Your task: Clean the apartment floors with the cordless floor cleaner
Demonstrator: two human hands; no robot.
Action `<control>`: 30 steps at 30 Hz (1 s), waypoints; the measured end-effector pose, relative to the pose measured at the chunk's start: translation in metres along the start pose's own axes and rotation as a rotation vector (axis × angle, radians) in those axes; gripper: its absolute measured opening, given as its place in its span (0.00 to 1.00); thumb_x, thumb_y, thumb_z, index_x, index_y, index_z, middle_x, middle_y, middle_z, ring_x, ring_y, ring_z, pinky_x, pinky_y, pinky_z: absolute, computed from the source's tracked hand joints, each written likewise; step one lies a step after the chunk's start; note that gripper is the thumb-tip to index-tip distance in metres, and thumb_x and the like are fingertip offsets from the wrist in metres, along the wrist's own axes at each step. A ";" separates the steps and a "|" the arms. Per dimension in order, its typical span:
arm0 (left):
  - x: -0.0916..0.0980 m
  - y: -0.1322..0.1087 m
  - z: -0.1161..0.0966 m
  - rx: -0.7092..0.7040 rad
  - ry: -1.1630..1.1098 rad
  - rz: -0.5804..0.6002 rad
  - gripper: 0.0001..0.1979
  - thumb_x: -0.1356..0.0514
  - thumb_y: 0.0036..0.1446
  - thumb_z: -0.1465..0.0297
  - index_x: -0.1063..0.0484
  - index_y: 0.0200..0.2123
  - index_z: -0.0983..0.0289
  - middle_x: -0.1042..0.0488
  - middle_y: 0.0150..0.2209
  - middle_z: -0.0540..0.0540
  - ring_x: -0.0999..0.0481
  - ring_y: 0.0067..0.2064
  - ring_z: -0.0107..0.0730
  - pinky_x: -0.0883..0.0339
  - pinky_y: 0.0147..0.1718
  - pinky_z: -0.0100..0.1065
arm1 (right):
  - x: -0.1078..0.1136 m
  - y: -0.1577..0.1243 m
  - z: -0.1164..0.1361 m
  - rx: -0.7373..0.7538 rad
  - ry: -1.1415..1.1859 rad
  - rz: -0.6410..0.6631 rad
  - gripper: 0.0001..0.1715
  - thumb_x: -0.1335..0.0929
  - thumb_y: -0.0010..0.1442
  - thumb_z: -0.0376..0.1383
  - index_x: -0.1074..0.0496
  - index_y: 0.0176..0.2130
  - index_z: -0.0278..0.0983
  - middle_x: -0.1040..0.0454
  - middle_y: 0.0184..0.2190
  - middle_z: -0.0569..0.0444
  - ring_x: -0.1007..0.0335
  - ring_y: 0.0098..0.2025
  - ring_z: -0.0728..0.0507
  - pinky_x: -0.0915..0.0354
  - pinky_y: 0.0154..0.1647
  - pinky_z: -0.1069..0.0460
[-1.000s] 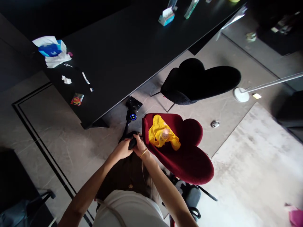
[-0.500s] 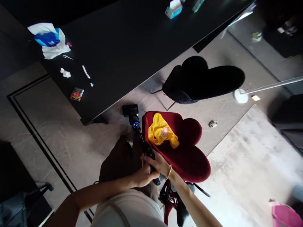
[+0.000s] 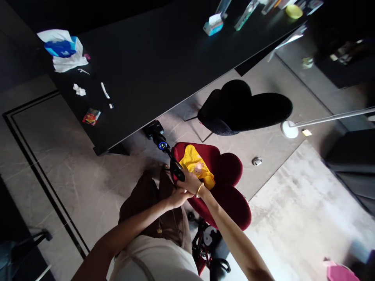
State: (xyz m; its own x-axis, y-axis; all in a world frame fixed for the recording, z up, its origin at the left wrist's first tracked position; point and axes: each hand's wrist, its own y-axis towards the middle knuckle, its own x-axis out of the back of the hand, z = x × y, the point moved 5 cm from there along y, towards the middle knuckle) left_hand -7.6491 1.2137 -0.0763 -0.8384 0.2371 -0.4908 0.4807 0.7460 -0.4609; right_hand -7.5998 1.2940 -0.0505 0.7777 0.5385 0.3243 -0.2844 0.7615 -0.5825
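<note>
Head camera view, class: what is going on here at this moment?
A person stands on a tiled floor holding a stick vacuum with both hands. The right hand grips its handle and the left hand is closed just below it. The vacuum's head sits on the floor at the edge of a black table. Beside the hands is a red chair with a yellow cloth on its seat; a black chair stands farther off.

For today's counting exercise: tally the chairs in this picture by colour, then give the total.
Red chairs: 1
Black chairs: 1
Total: 2
</note>
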 end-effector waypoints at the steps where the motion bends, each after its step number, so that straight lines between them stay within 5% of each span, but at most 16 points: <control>1: 0.002 0.002 -0.004 -0.022 -0.031 -0.024 0.20 0.42 0.55 0.68 0.27 0.50 0.68 0.24 0.53 0.58 0.32 0.60 0.43 0.43 0.63 0.43 | 0.001 0.004 0.002 0.006 0.005 0.014 0.12 0.26 0.38 0.28 0.27 0.24 0.42 0.39 0.17 0.60 0.43 0.25 0.46 0.44 0.37 0.47; 5: 0.008 0.005 -0.013 -0.145 -0.113 -0.132 0.30 0.38 0.51 0.68 0.34 0.58 0.65 0.34 0.63 0.61 0.38 0.65 0.45 0.47 0.65 0.43 | 0.000 0.012 0.010 0.014 -0.003 0.033 0.11 0.26 0.40 0.27 0.27 0.24 0.42 0.39 0.17 0.60 0.43 0.25 0.46 0.42 0.38 0.46; 10: 0.015 -0.022 -0.007 -0.141 -0.109 -0.138 0.30 0.36 0.51 0.65 0.35 0.58 0.64 0.29 0.57 0.62 0.33 0.61 0.47 0.40 0.61 0.45 | -0.023 -0.003 0.005 -0.062 0.161 -0.021 0.11 0.27 0.39 0.28 0.28 0.23 0.41 0.41 0.16 0.60 0.42 0.26 0.46 0.43 0.34 0.48; 13: 0.032 -0.057 -0.010 -0.089 0.203 -0.138 0.25 0.37 0.53 0.63 0.31 0.53 0.66 0.26 0.53 0.63 0.29 0.57 0.47 0.37 0.58 0.44 | -0.051 -0.025 0.001 -0.154 0.348 -0.046 0.08 0.27 0.40 0.31 0.29 0.25 0.40 0.36 0.18 0.61 0.42 0.25 0.48 0.43 0.31 0.50; 18: 0.062 -0.093 -0.034 0.019 0.741 -0.074 0.25 0.37 0.54 0.62 0.30 0.54 0.67 0.25 0.51 0.65 0.26 0.54 0.49 0.34 0.56 0.45 | -0.099 -0.056 0.003 -0.332 1.044 -0.084 0.06 0.30 0.41 0.32 0.28 0.26 0.38 0.28 0.24 0.59 0.35 0.28 0.48 0.38 0.32 0.52; 24: 0.090 -0.079 -0.056 0.079 0.916 0.133 0.26 0.40 0.58 0.60 0.31 0.57 0.62 0.29 0.59 0.62 0.31 0.61 0.47 0.37 0.59 0.41 | -0.134 -0.044 -0.001 -0.527 1.556 -0.085 0.07 0.32 0.39 0.30 0.30 0.25 0.40 0.27 0.23 0.60 0.29 0.33 0.44 0.33 0.42 0.50; 30: 0.103 -0.032 -0.077 0.102 1.062 0.170 0.24 0.43 0.61 0.59 0.31 0.57 0.64 0.24 0.54 0.64 0.26 0.57 0.49 0.33 0.55 0.42 | -0.114 0.003 -0.002 -0.543 1.663 -0.107 0.07 0.33 0.39 0.28 0.30 0.22 0.39 0.27 0.22 0.60 0.30 0.31 0.46 0.34 0.42 0.51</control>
State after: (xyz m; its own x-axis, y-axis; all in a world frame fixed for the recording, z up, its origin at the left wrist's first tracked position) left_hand -7.7701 1.2624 -0.0552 -0.5297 0.7875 0.3151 0.5894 0.6088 -0.5309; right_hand -7.6883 1.2344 -0.0904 0.5738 -0.6751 -0.4637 -0.2649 0.3828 -0.8850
